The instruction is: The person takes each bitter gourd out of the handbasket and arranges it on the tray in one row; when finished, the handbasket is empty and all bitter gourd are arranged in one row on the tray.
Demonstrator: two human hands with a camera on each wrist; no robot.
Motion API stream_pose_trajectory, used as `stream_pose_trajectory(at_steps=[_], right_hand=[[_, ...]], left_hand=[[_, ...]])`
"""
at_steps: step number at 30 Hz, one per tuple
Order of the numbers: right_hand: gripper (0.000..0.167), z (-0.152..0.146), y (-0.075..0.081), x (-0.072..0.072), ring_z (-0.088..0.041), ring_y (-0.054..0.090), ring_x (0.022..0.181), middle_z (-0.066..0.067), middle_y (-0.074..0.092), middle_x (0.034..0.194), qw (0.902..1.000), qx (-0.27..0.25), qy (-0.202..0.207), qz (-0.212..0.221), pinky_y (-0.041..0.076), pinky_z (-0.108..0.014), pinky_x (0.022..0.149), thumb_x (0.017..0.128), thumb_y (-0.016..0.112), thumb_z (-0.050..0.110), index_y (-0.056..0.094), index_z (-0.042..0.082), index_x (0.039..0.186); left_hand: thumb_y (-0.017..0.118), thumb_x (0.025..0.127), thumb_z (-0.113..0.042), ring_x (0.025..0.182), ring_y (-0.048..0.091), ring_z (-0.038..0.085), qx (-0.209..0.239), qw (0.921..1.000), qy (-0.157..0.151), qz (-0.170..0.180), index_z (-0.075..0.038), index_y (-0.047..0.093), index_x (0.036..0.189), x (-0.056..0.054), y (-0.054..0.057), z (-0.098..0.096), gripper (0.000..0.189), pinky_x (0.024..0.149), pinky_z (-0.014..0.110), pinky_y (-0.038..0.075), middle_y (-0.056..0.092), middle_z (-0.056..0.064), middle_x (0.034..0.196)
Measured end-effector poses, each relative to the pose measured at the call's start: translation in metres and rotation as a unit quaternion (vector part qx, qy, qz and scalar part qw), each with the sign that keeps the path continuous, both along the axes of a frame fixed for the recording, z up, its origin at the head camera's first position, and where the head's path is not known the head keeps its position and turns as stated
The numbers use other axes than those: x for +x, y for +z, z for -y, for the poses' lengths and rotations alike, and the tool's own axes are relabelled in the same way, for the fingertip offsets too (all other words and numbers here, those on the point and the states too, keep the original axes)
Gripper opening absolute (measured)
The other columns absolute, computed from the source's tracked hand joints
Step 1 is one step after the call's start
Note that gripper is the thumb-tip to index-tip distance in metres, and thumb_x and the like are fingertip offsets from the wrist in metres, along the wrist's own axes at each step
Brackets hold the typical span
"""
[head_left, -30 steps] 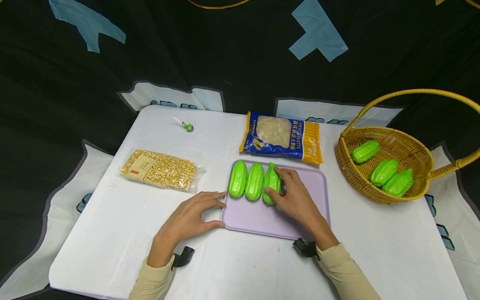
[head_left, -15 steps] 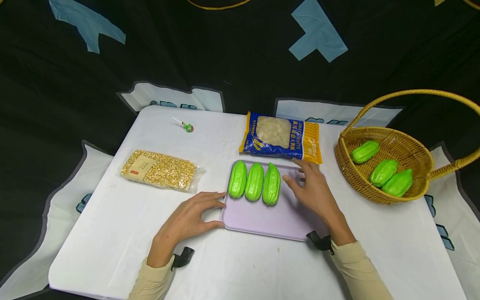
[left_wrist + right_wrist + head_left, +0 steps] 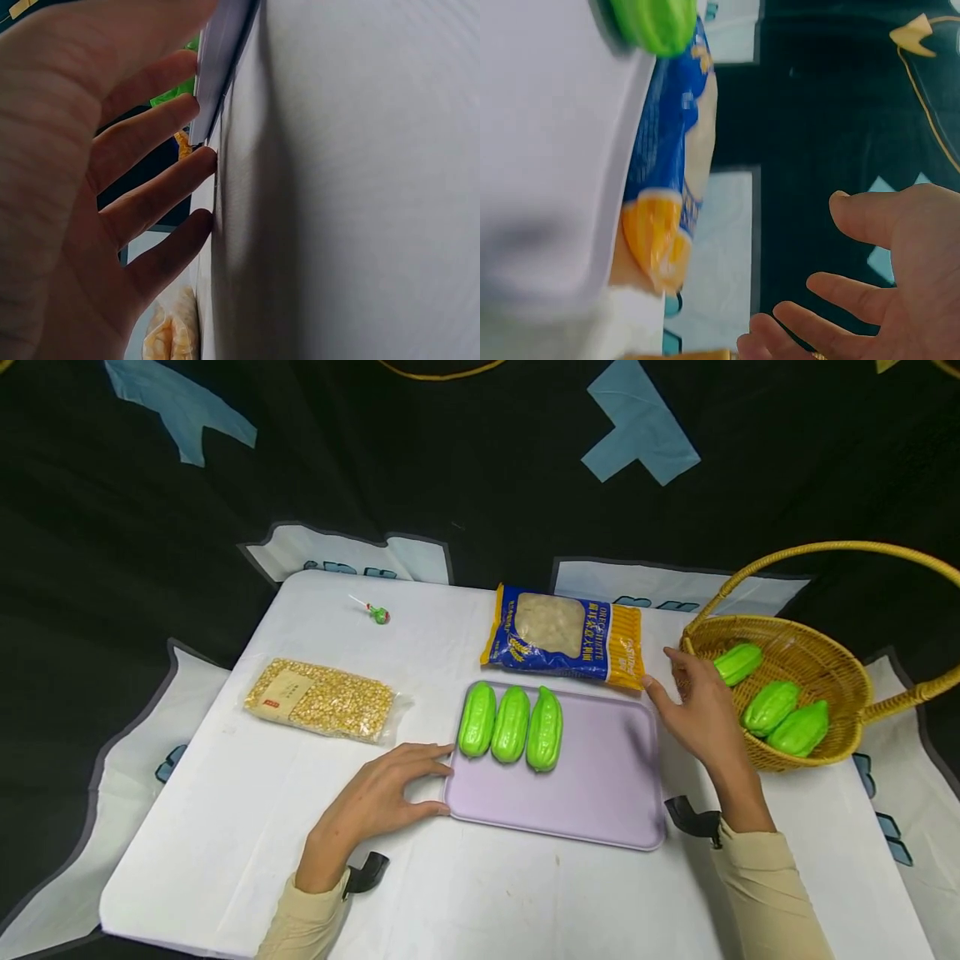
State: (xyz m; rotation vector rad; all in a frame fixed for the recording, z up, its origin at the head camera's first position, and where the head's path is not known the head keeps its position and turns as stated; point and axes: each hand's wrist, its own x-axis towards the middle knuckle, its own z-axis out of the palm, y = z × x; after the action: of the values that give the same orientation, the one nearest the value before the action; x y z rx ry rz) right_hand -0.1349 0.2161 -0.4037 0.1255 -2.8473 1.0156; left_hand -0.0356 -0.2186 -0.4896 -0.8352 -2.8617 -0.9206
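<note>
Three bright green gourd-like vegetables, likely toy bitter melons (image 3: 510, 724), lie side by side on the left half of a lilac tray (image 3: 600, 793). At the tray's left edge my left hand (image 3: 378, 793) rests with fingertips and thumb touching the rim. My right hand (image 3: 705, 710) is over the table between the tray and a wicker basket (image 3: 720, 735), its fingers spread and holding nothing. The right fingertips overlap the basket's left rim in the head view; contact cannot be told. Inside the basket lie three more green vegetables (image 3: 798, 729), one partly hidden by the rim and hand.
A blue and yellow pasta bag (image 3: 562, 635) lies just behind the tray. On the left is a clear bag of corn kernels (image 3: 322, 700). A small green lollipop (image 3: 378, 614) lies at the back left. The basket's tall handle (image 3: 847, 545) arches above it.
My right hand has let go of the third vegetable on the tray and moved right, past the tray's edge to the basket. My left hand has stayed in place.
</note>
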Motion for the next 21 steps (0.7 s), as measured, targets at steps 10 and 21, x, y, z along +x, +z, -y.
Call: stream_pose_trajectory(at_steps=[10, 21], right_hand=[[0.067, -0.042, -0.004, -0.014, -0.054, 0.054, 0.134, -0.035, 0.046, 0.154, 0.9977, 0.017, -0.063, 0.018, 0.052, -0.072, 0.104, 0.109, 0.061, 0.040, 0.045, 0.000, 0.160], [0.067, -0.073, -0.021, -0.033, -0.060, 0.039, 0.143, -0.040, 0.038, 0.159, 0.9956, 0.022, -0.081, 0.041, 0.037, -0.079, 0.113, 0.110, 0.055, 0.040, 0.044, -0.004, 0.159]], left_hand=[[0.093, 0.082, -0.047, 0.141, 0.060, 0.019, -0.006, 1.0000, 0.004, 0.002, -0.019, 0.081, 0.123, 0.000, 0.002, 0.000, 0.051, 0.122, 0.038, 0.047, 0.063, -0.005, 0.154], [0.093, 0.081, -0.047, 0.140, 0.060, 0.019, -0.005, 1.0000, 0.004, 0.002, -0.019, 0.081, 0.122, 0.001, 0.002, 0.000, 0.052, 0.121, 0.039, 0.048, 0.063, -0.003, 0.153]])
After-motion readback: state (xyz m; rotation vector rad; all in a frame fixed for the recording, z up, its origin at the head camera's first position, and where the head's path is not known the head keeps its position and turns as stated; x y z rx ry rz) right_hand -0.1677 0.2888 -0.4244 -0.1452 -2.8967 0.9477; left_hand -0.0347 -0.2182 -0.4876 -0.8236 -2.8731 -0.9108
